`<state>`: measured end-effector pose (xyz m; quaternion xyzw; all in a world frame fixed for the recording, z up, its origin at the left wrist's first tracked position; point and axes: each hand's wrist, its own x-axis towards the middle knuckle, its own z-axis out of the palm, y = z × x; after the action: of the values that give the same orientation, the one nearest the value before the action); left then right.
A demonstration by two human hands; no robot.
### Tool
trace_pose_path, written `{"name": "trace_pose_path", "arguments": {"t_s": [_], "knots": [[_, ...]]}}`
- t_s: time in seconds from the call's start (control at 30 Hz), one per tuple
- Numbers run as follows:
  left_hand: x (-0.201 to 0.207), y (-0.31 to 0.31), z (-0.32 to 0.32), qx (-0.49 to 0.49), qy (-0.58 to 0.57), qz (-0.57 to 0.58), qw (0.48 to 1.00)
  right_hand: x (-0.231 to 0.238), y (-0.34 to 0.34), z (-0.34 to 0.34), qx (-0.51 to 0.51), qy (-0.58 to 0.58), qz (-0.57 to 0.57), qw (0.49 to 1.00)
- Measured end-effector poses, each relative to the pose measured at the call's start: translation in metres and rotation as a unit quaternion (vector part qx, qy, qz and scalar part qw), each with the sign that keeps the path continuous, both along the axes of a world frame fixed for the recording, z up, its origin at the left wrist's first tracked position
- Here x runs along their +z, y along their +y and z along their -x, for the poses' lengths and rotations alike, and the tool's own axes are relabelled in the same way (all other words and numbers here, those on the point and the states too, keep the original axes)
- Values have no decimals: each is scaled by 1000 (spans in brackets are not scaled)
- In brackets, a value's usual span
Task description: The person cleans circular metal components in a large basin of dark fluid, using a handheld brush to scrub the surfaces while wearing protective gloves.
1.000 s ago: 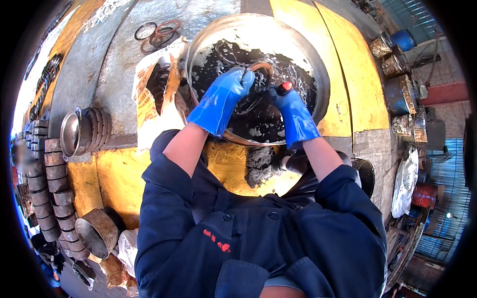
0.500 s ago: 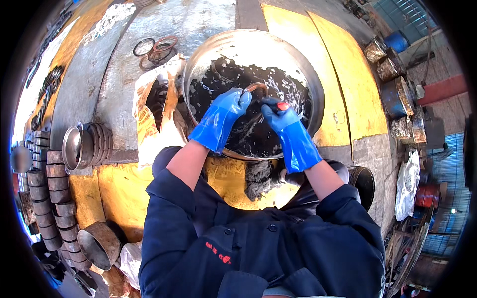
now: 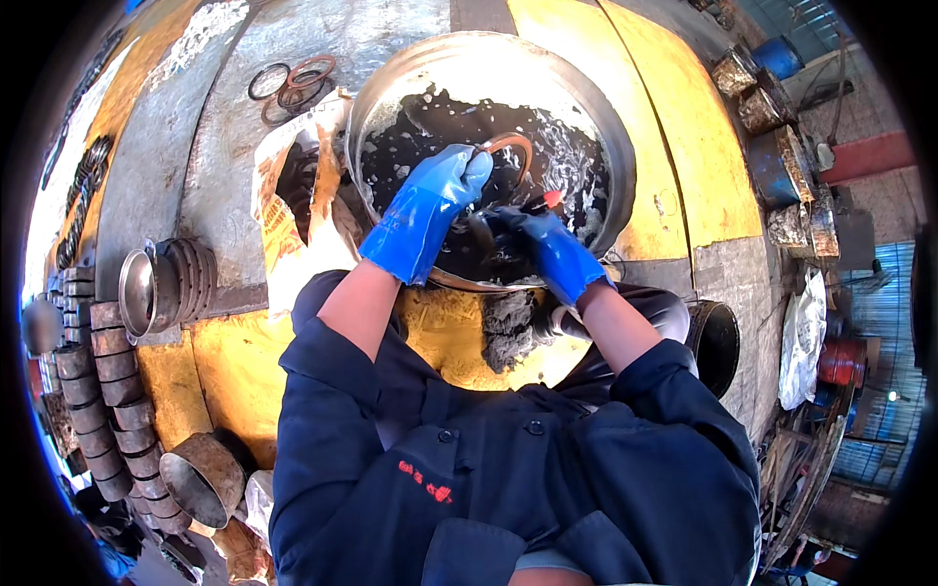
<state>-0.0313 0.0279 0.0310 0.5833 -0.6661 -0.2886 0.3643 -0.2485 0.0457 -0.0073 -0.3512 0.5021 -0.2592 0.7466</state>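
Observation:
My left hand, in a long blue rubber glove, is closed on the edge of a reddish-brown ring, held above the dark liquid in a wide round metal tub. Lower and to its right, over the near part of the tub, my right hand wears a matching glove with dark, wet fingers. It is closed on a tool with a red end poking out above the glove; the rest of the tool is hidden. The ring's lower part is hard to make out against the liquid. White suds float on that liquid.
A torn sack of dark rings leans left of the tub. Loose rings lie beyond it. Farther left stand metal rings and stacked cylinders. A dark bucket is by my right knee; grimy drums line the right.
My right hand has dropped lower, toward the tub's near side, and tilted. More of the brown ring shows beside my left hand, which keeps its hold. The whole view has shifted slightly.

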Motion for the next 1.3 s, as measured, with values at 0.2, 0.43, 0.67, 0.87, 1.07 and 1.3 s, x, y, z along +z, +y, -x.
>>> {"name": "trace_pose_path", "arguments": {"t_s": [0.2, 0.43, 0.67, 0.87, 1.07, 1.3], "knots": [[-12, -3, -4, 3, 60, -57, 997, 12, 14, -25, -117, -58, -168, 977], [-16, -12, 9, -34, 78, -23, 996, -16, -18, 22, 96, 382, 367, 843], [-2, -4, -7, -53, 77, -63, 994, 62, -10, 8, 207, 551, 616, 523], [-5, -5, 3, -39, 60, -25, 997, -1, -34, 25, 49, 427, 456, 779], [-1, 5, -8, -4, -5, 19, 1000, 38, 15, -21, -44, 204, 12, 978], [-4, -2, 5, 36, 85, 21, 996, 6, 12, -15, -126, -77, -156, 977]]}}
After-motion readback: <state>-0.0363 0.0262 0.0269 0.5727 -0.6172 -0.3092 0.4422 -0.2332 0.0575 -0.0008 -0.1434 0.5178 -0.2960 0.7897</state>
